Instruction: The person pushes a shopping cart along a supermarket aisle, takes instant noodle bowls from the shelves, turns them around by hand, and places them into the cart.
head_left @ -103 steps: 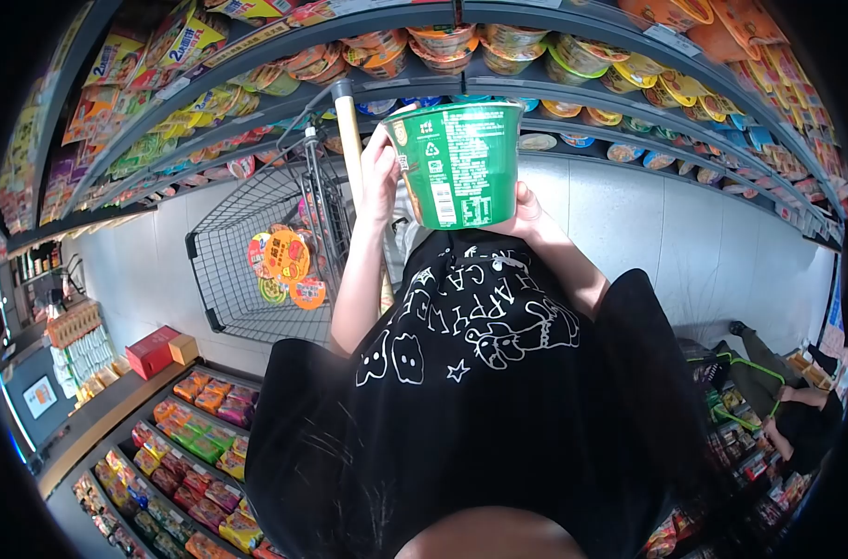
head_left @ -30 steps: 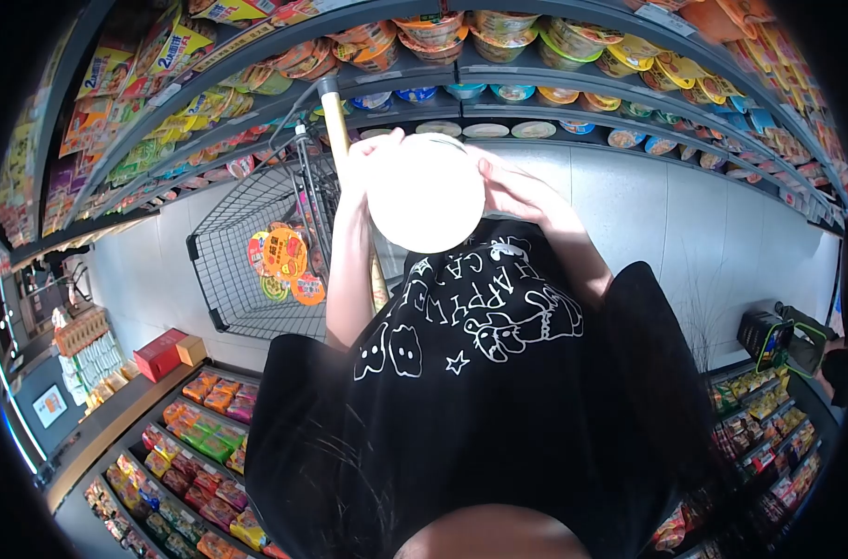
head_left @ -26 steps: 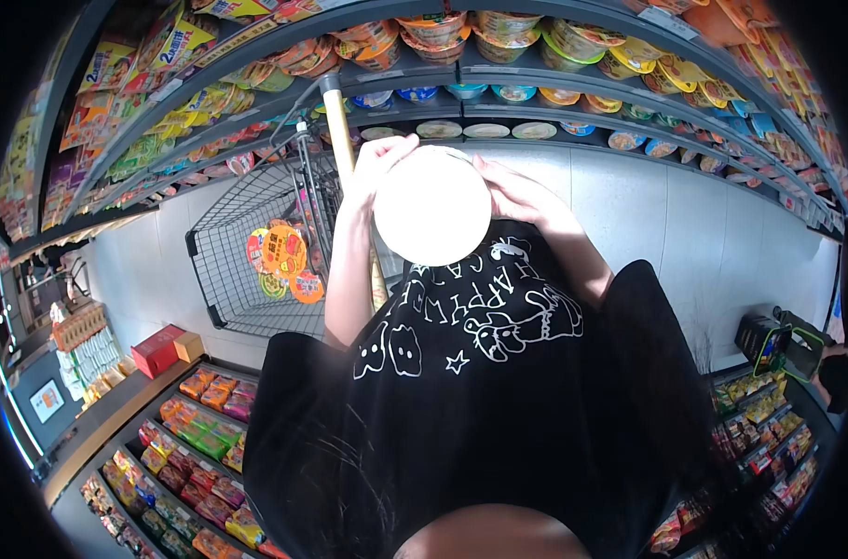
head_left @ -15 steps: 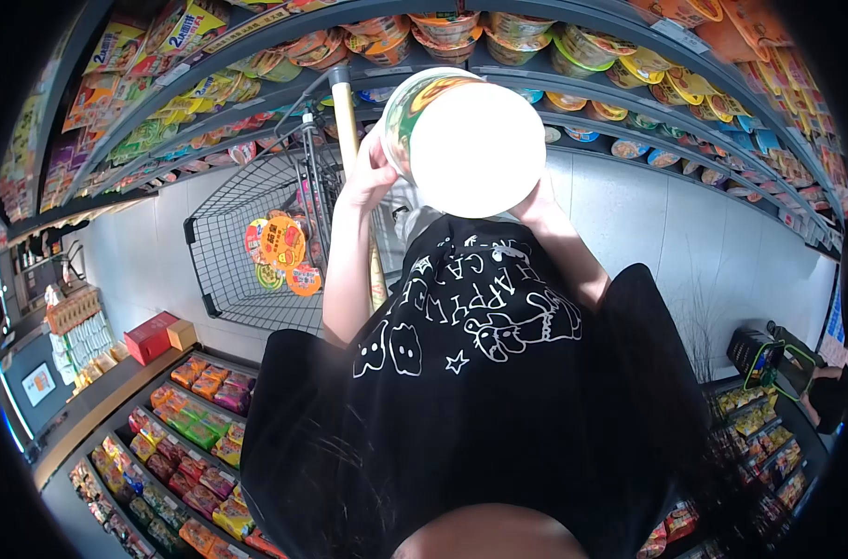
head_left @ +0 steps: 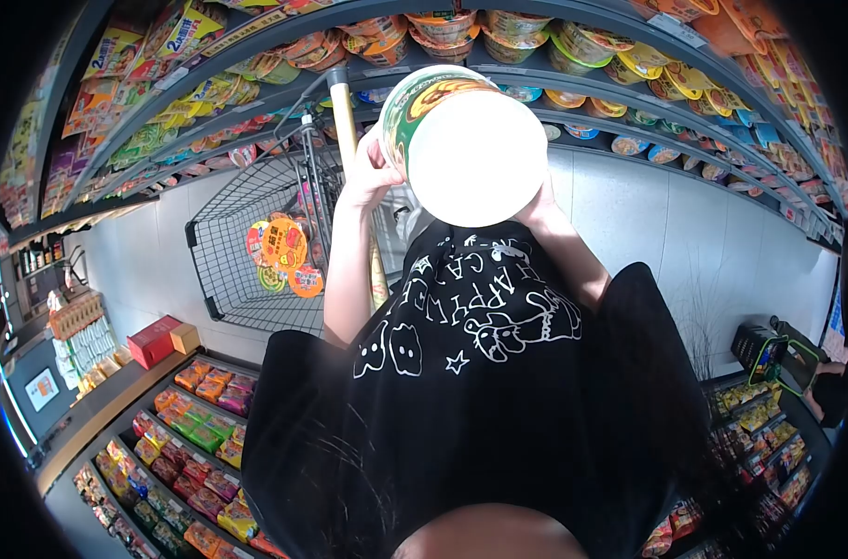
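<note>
A large instant noodle tub (head_left: 424, 102), green with a yellow-orange print on its side, is held up in front of my chest. Its plain white round end faces me, so I cannot tell whether that is the lid or the base. My left hand (head_left: 376, 175) grips the tub's left side, thumb toward me and the other fingers mostly behind it. On the opposite side my right hand (head_left: 539, 207) supports the lower right edge, its fingers largely hidden by the tub. Behind it, shelves (head_left: 499, 70) carry rows of noodle bowls.
To the left stands a wire shopping cart (head_left: 228, 219) with several colourful noodle packages (head_left: 284, 244) inside; its handle (head_left: 343, 116) is near my left wrist. Packet shelves (head_left: 186, 429) line the lower left, beside a red box (head_left: 154, 341). A person (head_left: 829, 396) with a cart (head_left: 787, 359) is at far right.
The tub has tilted slightly in my hands, its white end sinking a little and more green printed side showing. At far right the person and cart have shifted slightly.
</note>
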A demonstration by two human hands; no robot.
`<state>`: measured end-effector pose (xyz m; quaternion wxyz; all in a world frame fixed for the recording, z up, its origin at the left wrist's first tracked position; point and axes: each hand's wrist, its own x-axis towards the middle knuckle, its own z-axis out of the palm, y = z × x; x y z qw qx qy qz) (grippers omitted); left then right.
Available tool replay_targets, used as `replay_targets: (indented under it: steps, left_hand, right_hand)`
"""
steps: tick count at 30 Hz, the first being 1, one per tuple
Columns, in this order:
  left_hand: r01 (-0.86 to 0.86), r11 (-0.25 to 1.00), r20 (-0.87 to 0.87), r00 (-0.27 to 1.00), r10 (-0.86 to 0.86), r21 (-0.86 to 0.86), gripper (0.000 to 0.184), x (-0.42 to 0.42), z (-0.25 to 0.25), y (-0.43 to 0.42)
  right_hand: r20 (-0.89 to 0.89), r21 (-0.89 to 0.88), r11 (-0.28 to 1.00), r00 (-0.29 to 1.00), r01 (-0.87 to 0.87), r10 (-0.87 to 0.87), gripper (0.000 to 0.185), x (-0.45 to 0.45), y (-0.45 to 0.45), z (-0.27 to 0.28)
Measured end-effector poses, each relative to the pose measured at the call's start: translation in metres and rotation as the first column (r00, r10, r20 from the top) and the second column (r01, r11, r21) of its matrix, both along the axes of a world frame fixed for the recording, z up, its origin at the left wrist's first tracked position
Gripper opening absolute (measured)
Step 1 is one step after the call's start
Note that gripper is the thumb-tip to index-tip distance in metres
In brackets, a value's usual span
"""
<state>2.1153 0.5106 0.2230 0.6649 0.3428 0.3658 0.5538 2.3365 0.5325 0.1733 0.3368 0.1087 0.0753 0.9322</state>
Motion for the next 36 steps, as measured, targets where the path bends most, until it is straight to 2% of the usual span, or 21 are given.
replay_targets:
  steps: [3,12,14,18,20,21,22,23,24,25,26,27,28,29,30,31,32,33,34,35,36]
  left_hand:
    - [0.031,0.999,0.026,0.999,-0.031,-0.015,0.081,-0.005,-0.006,0.001]
    - [0.039,0.999,-0.005,0.999,-0.038,0.035,0.08,0.002,0.003,0.003]
    - [0.031,0.997,-0.008,0.999,-0.031,0.069,0.081,0.002,0.001,0.004]
    - [0.055,0.997,-0.032,0.998,-0.054,0.047,0.08,-0.001,-0.005,0.007]
    - [0.023,0.999,0.012,1.0,-0.024,0.033,0.071,-0.001,-0.008,0.012]
    - [0.023,0.999,0.012,1.0,-0.023,0.033,0.071,0.001,-0.006,0.012]
    - [0.024,0.998,-0.001,1.0,-0.025,-0.049,0.066,0.003,-0.002,0.012]
    - [0.024,0.991,-0.014,1.0,-0.026,-0.131,0.062,0.005,0.003,0.011]
    - [0.075,0.996,-0.173,0.981,-0.081,-0.041,0.061,0.008,0.011,0.006]
    - [0.087,0.971,0.044,0.996,-0.08,-0.22,0.067,0.003,0.008,0.005]
    - [0.136,0.913,0.256,0.966,-0.036,-0.385,0.074,-0.001,0.004,0.003]
    - [0.135,0.913,0.256,0.966,-0.035,-0.384,0.074,0.0,0.002,0.003]
    - [0.171,0.96,0.217,0.968,-0.123,-0.221,0.08,0.002,0.002,0.002]
    - [0.214,0.975,0.163,0.966,-0.203,-0.053,0.086,0.003,0.001,0.002]
    - [0.215,0.975,0.163,0.965,-0.204,-0.054,0.086,0.001,-0.003,0.001]
    - [0.213,0.977,0.109,0.972,-0.21,-0.021,0.092,-0.003,-0.007,0.0]
    - [0.214,0.977,0.055,0.975,-0.214,0.011,0.097,-0.006,-0.009,-0.001]
    - [0.164,0.986,0.069,0.984,-0.163,-0.012,0.103,-0.003,-0.002,-0.001]
    - [0.146,0.986,-0.072,0.986,-0.152,-0.077,0.104,-0.012,-0.009,-0.002]
    - [0.131,0.991,-0.106,0.985,-0.134,-0.033,0.104,-0.01,-0.01,-0.003]
    - [0.115,0.993,-0.139,0.984,-0.112,0.012,0.104,-0.001,-0.001,-0.002]
  right_hand:
    - [0.029,0.002,1.0,1.0,-0.005,0.005,0.053,0.0,0.0,0.0]
    - [-0.047,-0.013,1.0,0.999,-0.002,0.001,0.05,0.001,-0.001,0.004]
    - [0.015,-0.06,0.998,1.0,-0.001,0.002,0.051,0.003,-0.001,-0.001]
    - [0.072,-0.047,0.999,0.997,0.018,-0.014,0.055,0.004,0.003,0.002]
    - [0.052,0.128,0.988,0.994,0.085,-0.093,0.057,0.005,0.006,0.002]
    - [0.052,0.128,0.988,0.994,0.085,-0.092,0.057,0.007,0.006,0.007]
    - [0.322,0.27,0.951,0.916,0.154,-0.239,0.059,0.009,0.007,0.019]
    - [0.536,0.42,0.891,0.745,0.172,-0.397,0.061,0.012,0.008,0.03]
    - [0.536,0.421,0.891,0.746,0.171,-0.396,0.061,0.013,0.011,0.041]
    - [0.573,0.616,0.781,0.621,0.105,-0.535,0.064,0.013,0.013,0.052]
    - [0.557,0.77,0.639,0.487,0.001,-0.672,0.066,0.014,0.015,0.057]
    - [0.306,0.952,0.28,0.401,-0.124,-0.863,0.072,0.013,0.026,0.055]
    - [0.306,0.952,0.28,0.401,-0.124,-0.863,0.072,0.014,0.026,0.056]
    - [0.261,0.961,0.211,0.35,-0.176,-0.9,0.074,0.016,0.025,0.059]
    - [0.211,0.962,0.144,0.3,-0.231,-0.93,0.076,0.016,0.023,0.063]
    - [0.293,0.956,0.263,0.345,-0.132,-0.892,0.084,0.015,0.019,0.061]
    - [0.293,0.956,0.263,0.344,-0.13,-0.892,0.084,0.012,0.017,0.064]
    - [0.389,0.913,0.406,0.371,-0.035,-0.843,0.086,0.01,0.016,0.068]
    - [0.473,0.841,0.538,0.407,0.056,-0.782,0.089,0.009,0.015,0.07]
    - [0.529,0.819,0.573,0.429,-0.031,-0.732,0.093,0.012,0.018,0.065]
    - [0.529,0.819,0.573,0.428,-0.03,-0.733,0.093,0.016,0.017,0.058]
